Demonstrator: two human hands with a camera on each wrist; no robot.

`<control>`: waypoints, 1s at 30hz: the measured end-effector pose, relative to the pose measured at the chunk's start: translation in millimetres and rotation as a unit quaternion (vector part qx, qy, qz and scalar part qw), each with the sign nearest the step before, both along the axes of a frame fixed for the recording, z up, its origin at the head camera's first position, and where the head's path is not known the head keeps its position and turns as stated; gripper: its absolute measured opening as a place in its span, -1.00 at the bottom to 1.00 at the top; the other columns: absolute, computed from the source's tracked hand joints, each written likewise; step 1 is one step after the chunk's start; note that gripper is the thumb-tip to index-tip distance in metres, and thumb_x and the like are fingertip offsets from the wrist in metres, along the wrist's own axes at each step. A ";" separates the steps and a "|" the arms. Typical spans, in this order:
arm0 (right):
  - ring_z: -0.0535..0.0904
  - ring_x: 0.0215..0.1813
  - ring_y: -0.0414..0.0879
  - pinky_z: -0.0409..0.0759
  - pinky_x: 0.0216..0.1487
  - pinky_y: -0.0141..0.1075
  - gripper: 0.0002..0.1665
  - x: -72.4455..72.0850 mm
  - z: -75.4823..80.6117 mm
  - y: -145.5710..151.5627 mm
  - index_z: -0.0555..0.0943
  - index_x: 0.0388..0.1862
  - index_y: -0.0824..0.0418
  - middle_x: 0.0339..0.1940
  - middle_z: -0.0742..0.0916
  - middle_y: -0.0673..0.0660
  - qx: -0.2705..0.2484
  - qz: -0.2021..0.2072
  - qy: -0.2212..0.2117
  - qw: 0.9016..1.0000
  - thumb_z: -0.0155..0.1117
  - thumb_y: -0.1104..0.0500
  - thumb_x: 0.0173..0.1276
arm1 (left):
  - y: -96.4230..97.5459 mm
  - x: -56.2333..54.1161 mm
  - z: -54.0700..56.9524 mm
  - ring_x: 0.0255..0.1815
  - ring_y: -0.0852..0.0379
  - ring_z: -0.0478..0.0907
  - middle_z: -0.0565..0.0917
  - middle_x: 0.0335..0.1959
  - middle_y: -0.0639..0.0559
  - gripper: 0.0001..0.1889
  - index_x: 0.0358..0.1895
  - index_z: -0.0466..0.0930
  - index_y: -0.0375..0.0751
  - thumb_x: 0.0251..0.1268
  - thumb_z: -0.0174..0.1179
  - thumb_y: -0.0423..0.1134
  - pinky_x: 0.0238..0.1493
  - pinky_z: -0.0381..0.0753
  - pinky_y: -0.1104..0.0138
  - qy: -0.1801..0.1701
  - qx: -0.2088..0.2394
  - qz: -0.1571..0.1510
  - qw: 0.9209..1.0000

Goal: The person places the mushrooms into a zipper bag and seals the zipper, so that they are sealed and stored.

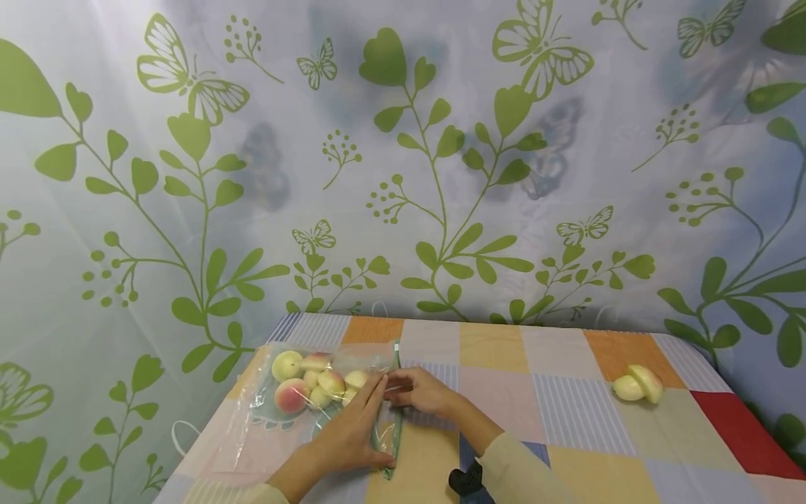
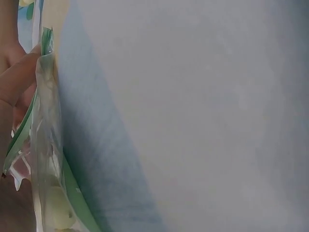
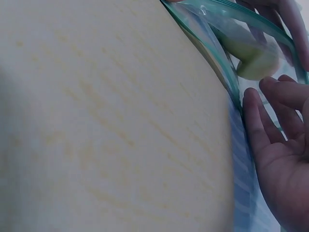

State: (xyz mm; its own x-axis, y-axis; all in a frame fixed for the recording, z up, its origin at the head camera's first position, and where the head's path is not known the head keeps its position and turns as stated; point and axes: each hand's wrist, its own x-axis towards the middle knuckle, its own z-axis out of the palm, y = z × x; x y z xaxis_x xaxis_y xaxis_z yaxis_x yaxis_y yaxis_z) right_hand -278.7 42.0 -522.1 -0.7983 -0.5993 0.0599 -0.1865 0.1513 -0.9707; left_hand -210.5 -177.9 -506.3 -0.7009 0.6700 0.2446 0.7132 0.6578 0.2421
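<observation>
A clear plastic zip bag with a green-edged mouth lies on the table at the left, holding several yellow and pink peaches. My left hand holds the bag at its mouth, thumb near the edge's near end and fingers reaching toward the far side. Just at the opening is my right hand, its fingers loosely bent. In the right wrist view its fingertips are close to a pale peach inside the bag; whether they touch it, I cannot tell. The left wrist view shows the green zip edge beside the fingers.
Two more peach-like pieces lie together on the right side of the patchwork tablecloth. A black strap-like object is by the right forearm. Behind the table hangs a curtain printed with green leaves and butterflies.
</observation>
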 end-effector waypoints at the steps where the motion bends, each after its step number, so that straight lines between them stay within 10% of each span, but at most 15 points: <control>1: 0.65 0.22 0.07 0.66 0.15 -0.17 -0.53 0.1 1.0 1.9 0.60 0.35 0.27 0.23 0.70 0.19 -0.002 -0.001 -0.001 1.000 0.29 0.38 0.48 | 0.0 -0.1 0.4 0.61 -0.23 0.07 -0.04 0.65 -0.36 0.50 0.65 -0.17 -0.44 -0.18 0.58 0.36 0.46 0.31 0.01 -0.002 0.001 0.001 1.000; 30: 0.64 0.15 0.32 0.68 0.06 -0.12 -0.52 17.2 42.9 71.5 0.54 0.37 0.38 0.18 0.66 0.41 0.047 -0.007 0.047 0.998 0.28 0.33 0.52 | -0.1 0.9 -0.4 0.60 -0.17 0.12 0.02 0.65 -0.26 0.48 0.65 -0.10 -0.38 -0.23 0.63 0.31 0.46 0.33 0.02 -0.009 0.012 0.016 1.000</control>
State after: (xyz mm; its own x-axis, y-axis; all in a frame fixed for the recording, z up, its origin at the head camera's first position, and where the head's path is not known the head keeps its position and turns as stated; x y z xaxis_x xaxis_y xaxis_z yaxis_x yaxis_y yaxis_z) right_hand -261.5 113.5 -479.2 -0.7996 -0.5952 0.0793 -0.2742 0.2443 -0.9301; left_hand -209.5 -178.0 -506.7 -0.7258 0.6417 0.2477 0.6878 0.6735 0.2707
